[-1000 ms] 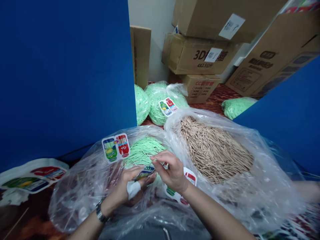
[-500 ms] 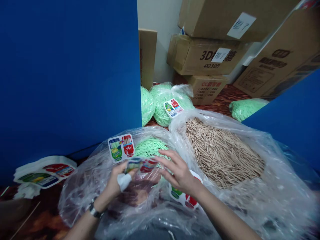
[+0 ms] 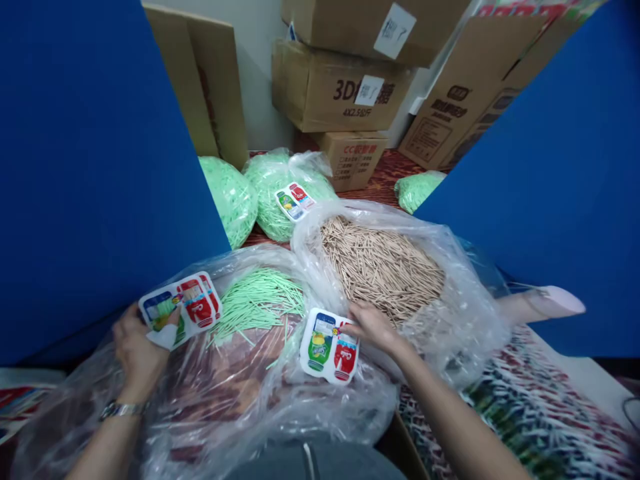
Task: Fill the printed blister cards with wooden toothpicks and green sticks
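My left hand (image 3: 137, 350) is closed on a white printed twin-jar pack (image 3: 193, 303), green Sprite jar on one side and red Cola jar on the other. White material wraps its thumb. Behind that pack, the red edge of another shows. My right hand (image 3: 375, 327) has its fingers stretched out at the upper right edge of a second twin-jar pack (image 3: 319, 360), which lies on clear plastic. Between the hands, green sticks (image 3: 260, 297) lie in an open clear bag (image 3: 235, 407). Brown sticks (image 3: 385, 263) fill another open bag (image 3: 460, 253) beyond my right hand.
Bags of green sticks (image 3: 273, 207) stand behind, with another printed pack (image 3: 295, 201) on one. Cardboard boxes (image 3: 345, 93) are stacked by the wall. Blue panels (image 3: 90, 167) flank both sides. A pale pink slipper-like thing (image 3: 555, 301) and a red-green-white patterned pile (image 3: 530, 407) are at right.
My left hand has moved left with the pack, over where another pack lay. My right hand has drawn away from it to the pack at right. The view has turned right.
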`<state>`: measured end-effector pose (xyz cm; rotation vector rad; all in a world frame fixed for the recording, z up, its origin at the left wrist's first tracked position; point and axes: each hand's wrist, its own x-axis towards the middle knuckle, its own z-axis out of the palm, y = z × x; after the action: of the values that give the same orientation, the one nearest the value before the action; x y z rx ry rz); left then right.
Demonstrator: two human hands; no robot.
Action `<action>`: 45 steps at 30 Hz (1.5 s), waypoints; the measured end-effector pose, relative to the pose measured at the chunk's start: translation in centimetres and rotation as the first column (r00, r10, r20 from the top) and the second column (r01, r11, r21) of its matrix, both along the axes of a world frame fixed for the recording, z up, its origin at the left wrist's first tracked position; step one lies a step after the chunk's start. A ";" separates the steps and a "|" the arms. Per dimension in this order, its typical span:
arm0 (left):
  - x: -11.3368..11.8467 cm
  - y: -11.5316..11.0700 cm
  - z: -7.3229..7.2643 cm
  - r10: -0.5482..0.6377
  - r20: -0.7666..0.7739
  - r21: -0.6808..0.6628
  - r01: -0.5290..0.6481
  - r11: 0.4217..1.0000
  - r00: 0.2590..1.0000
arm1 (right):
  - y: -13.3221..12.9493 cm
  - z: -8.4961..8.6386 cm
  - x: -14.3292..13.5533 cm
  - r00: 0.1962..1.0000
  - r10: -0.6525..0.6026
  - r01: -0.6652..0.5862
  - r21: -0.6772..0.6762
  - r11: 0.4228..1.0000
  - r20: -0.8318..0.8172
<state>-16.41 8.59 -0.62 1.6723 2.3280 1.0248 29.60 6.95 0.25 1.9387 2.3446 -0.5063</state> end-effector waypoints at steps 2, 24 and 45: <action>1.1 -0.4 0.8 0.088 -0.098 0.087 -0.080 0.993 0.991 | 0.0 -0.4 0.3 0.995 -0.006 0.008 0.016 1.000 -0.096; 22.8 -3.4 0.1 -0.695 0.546 0.028 0.819 0.573 0.468 | -2.4 6.4 -4.3 0.735 0.173 -0.025 0.229 0.973 -0.655; 22.8 -2.6 1.3 -0.298 0.903 -0.104 0.830 0.548 0.310 | -1.1 5.9 -1.8 0.659 0.237 -0.028 0.291 0.956 -0.714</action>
<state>6.39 6.01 0.64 1.2005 1.0084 0.5848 27.82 5.90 6.16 1.8459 3.1509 -1.2523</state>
